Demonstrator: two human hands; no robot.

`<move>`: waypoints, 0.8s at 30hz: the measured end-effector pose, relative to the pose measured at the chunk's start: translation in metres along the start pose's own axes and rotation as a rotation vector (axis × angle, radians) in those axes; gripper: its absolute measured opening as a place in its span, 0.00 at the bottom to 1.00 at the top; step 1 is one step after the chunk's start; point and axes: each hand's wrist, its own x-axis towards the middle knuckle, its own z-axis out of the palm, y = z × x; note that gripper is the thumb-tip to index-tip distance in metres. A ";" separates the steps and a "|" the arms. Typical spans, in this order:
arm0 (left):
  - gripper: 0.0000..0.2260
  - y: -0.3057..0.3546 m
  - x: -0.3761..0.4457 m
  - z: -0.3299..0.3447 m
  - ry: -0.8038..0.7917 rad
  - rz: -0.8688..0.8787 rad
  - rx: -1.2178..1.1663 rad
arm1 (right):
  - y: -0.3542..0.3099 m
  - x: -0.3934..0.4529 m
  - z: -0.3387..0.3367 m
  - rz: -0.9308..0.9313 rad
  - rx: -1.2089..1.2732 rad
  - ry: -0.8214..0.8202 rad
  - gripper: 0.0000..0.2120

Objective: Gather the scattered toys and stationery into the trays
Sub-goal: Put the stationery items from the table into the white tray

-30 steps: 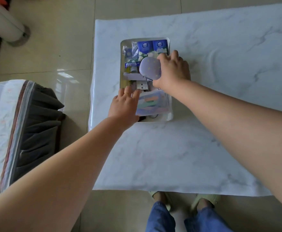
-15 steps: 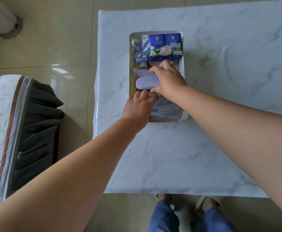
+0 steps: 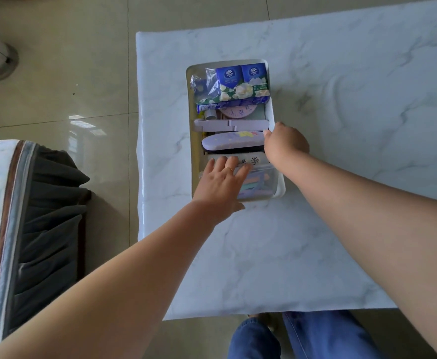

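Marble-patterned white table (image 3: 341, 177) carries one pale rectangular plastic tray (image 3: 279, 193) near its left edge, packed from end to end. At the far end lies a blue tissue multipack printed with white flowers (image 3: 240, 86), with crinkled clear wrapping beside it. Just nearer sits a round pink clock face (image 3: 238, 111), partly tucked under the pack, then a long lilac bar-shaped item (image 3: 231, 124) lying across the tray, then a lilac oval case with a yellow star (image 3: 231, 141). Nearer still is a white pouch printed with black characters (image 3: 251, 160), and under it a clear box of pastel sticks (image 3: 258, 182). The left hand (image 3: 220, 185) lies flat and relaxed, fingers spread over the pouch and box, grasping nothing. The right hand (image 3: 284, 143) sits curled at the tray's right rim, its fingertips touching the end of the lilac case; whether it actually grips the case or rim cannot be told. Blue jeans (image 3: 253, 338) show below the table.
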 end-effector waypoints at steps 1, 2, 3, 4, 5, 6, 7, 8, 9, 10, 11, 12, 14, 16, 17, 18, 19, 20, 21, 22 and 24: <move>0.41 -0.002 0.003 0.001 0.009 0.012 0.018 | 0.001 0.003 0.000 0.004 -0.025 0.004 0.17; 0.40 -0.005 0.005 0.000 0.020 0.027 0.029 | 0.001 0.006 0.000 0.006 -0.043 0.017 0.16; 0.39 -0.007 0.007 0.001 0.028 0.043 0.027 | 0.001 0.010 0.000 0.005 -0.057 0.030 0.15; 0.39 -0.009 0.009 0.002 0.031 0.055 0.019 | 0.001 0.014 0.000 0.005 -0.065 0.036 0.15; 0.39 -0.011 0.009 0.003 0.032 0.064 0.014 | 0.002 0.016 0.001 0.011 -0.065 0.042 0.14; 0.39 -0.014 0.011 0.004 0.034 0.067 0.018 | 0.001 0.022 0.003 0.017 -0.063 0.043 0.14; 0.39 -0.015 0.010 0.004 0.037 0.072 0.024 | 0.002 0.022 0.004 0.025 -0.054 0.039 0.14; 0.39 -0.019 0.009 0.005 0.043 0.075 0.030 | 0.001 0.022 0.005 0.034 -0.048 0.027 0.14; 0.40 -0.026 0.012 0.003 0.046 0.069 0.038 | -0.004 0.027 0.001 0.038 -0.029 0.013 0.14; 0.40 -0.033 0.014 0.001 0.041 0.067 0.048 | -0.007 0.030 0.000 0.055 -0.005 -0.015 0.15; 0.39 -0.041 0.020 -0.005 0.022 0.064 0.069 | -0.013 0.034 -0.007 0.078 0.023 -0.043 0.15; 0.39 -0.049 0.025 -0.010 0.004 0.055 0.092 | -0.018 0.041 -0.009 0.098 0.051 -0.073 0.16; 0.39 -0.065 0.037 -0.021 -0.018 -0.005 0.125 | -0.030 0.053 -0.016 0.158 0.146 -0.115 0.17; 0.38 -0.087 0.052 -0.033 -0.005 -0.139 0.121 | -0.042 0.067 -0.022 0.226 0.262 -0.166 0.18; 0.36 -0.100 0.059 -0.039 0.019 -0.223 0.107 | -0.049 0.073 -0.023 0.252 0.344 -0.216 0.18; 0.34 -0.112 0.066 -0.044 0.054 -0.313 0.083 | -0.055 0.078 -0.022 0.272 0.478 -0.294 0.17; 0.33 -0.125 0.073 -0.051 0.089 -0.412 0.054 | -0.063 0.083 -0.021 0.296 0.659 -0.376 0.17; 0.31 -0.136 0.080 -0.057 0.111 -0.512 0.015 | -0.074 0.086 -0.021 0.350 0.834 -0.438 0.16; 0.30 -0.145 0.087 -0.063 0.116 -0.600 -0.036 | -0.082 0.086 -0.022 0.415 0.980 -0.468 0.16; 0.28 -0.151 0.093 -0.068 0.114 -0.670 -0.095 | -0.089 0.086 -0.021 0.452 1.072 -0.477 0.15; 0.26 -0.162 0.106 -0.074 0.112 -0.758 -0.191 | -0.109 0.087 -0.022 0.458 1.131 -0.528 0.16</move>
